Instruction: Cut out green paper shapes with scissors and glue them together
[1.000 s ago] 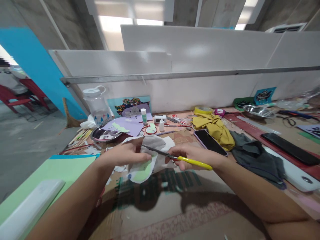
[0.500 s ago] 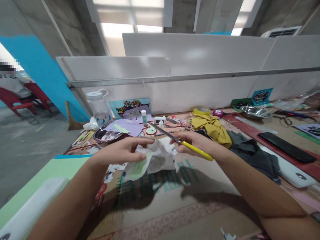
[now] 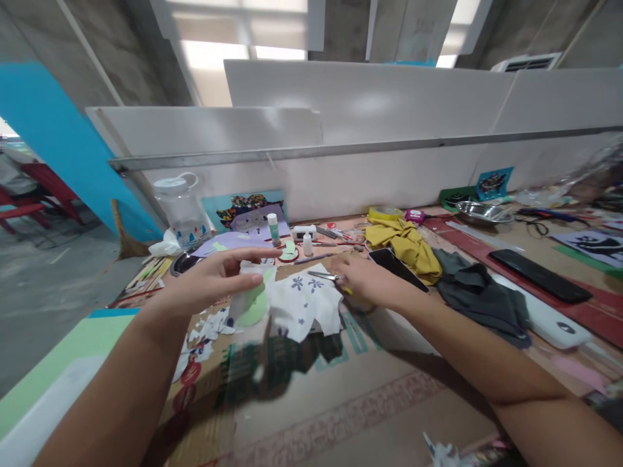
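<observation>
Flower-printed white paper (image 3: 305, 301) near the far edge of the cardboard (image 3: 302, 402) — left hand (image 3: 209, 282) pinching a green-and-white piece (image 3: 254, 303), right hand (image 3: 363, 279) gripping yellow-handled scissors (image 3: 325, 277) — white scraps (image 3: 211, 327) toward the left edge

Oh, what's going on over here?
A person is working bare-handed above a printed brown cardboard sheet. The left hand holds a thin white piece with a pale green shape on it. The right hand holds metal-bladed scissors with yellow handles. Between the hands is a white, irregular piece with blue-purple flowers; small white scraps lie near the left forearm.
</observation>
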`<state>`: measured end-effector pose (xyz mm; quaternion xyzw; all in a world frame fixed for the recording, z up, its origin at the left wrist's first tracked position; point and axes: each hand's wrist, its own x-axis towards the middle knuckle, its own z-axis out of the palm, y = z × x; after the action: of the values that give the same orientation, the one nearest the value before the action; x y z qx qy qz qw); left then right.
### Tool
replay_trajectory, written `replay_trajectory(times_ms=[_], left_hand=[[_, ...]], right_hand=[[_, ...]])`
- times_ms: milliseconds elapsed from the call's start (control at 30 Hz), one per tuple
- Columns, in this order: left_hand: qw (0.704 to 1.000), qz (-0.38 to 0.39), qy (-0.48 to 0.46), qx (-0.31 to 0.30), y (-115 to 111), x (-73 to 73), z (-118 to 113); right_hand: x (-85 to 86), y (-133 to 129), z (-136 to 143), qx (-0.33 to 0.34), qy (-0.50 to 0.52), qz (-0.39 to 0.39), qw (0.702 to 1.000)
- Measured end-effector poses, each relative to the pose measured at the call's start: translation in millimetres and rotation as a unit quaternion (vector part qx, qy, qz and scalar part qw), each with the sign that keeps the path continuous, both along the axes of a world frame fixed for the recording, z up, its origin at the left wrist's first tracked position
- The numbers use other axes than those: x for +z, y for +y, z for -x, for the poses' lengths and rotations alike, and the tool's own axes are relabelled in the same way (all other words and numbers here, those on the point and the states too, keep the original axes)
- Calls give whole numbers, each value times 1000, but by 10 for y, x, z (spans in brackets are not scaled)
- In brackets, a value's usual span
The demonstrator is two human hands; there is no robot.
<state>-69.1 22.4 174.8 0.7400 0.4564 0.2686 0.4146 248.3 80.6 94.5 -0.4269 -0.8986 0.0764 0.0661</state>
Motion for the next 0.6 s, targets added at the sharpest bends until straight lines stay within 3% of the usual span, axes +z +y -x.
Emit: replay_trajectory(times_ms=[167,267,333,400,500,567,600], left_hand=[[1000,-23,-8,20,-53,53,-33],[999,-34,-12,18,-87,79,-56],[999,-23,-29,10,-93,78,-65],[998,-1,-62,1,-88,64,-63],[994,21,-110,0,-68,26,-36],[992,12,-126,8,-52,-4,-14],[992,4,-125,10,-44,-21,-5]], right_hand=[[-172,-203,296,90,26,95,991],[-332,-269,490,71,65,108,989],[-342,-271,552,82,88,121,985],[-235,-237,524,93,112,127,981],[106,-126,283,52,185,85,978],[358,-15,4,-42,264,-19,963],[462,48,-156,-97,257,-73,959]])
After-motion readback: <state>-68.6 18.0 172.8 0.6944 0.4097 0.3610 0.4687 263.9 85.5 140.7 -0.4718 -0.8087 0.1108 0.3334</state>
